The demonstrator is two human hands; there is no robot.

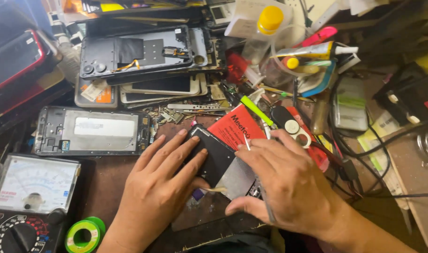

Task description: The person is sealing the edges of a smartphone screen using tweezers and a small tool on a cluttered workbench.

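left hand (155, 187) lies flat and wide on a black phone (215, 157) mid frame; right hand (284, 180) pinches a thin tool (247, 144) on it.

My brown workbench (106, 182) is crowded — an analog multimeter (29, 197) and a green solder roll (83, 233) lie at its near-left edge. Behind them lies a stripped phone frame (92, 131), with stacked phone parts (143, 65) farther back — black cables (364, 154) trail across the right side.

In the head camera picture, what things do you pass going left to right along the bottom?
Dial meter → green tape roll → left hand → dark phone → right hand → black cables.
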